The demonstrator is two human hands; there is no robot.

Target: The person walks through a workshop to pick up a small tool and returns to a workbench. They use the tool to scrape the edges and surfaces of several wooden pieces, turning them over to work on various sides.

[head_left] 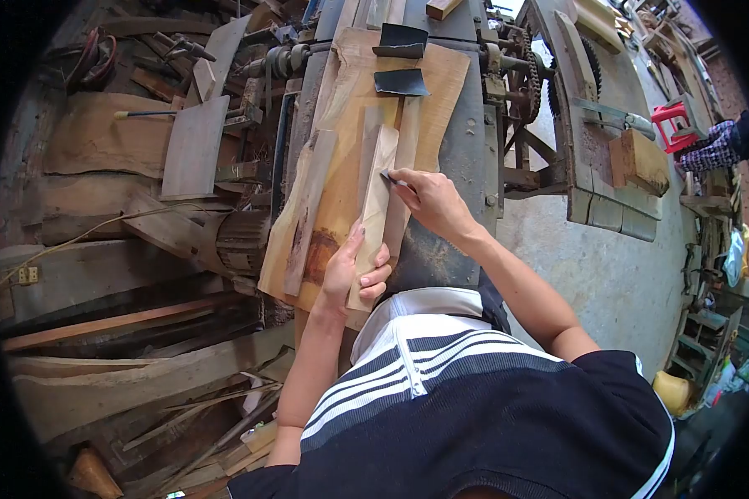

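Observation:
My left hand (354,270) is closed around the lower end of a pale wooden strip (377,195), which slants up and away from me. Against the strip's upper part, my right hand (429,198) pinches a small dark piece of sandpaper (386,175), mostly hidden by the fingers. Beneath lies a wide wooden slab (445,79) with a natural edge. Two black sandpaper sheets (400,41) rest at its far end, slightly curled. A narrow greyish board (310,216) lies on the slab, left of my left hand.
The slab sits on a grey metal machine bed (466,158). Chain and gears (528,75) stand to the right, beside a wooden block (639,162). A motor (243,241) and stacked planks (100,133) fill the left. A red stool (676,123) and another person's checked sleeve (711,147) are far right.

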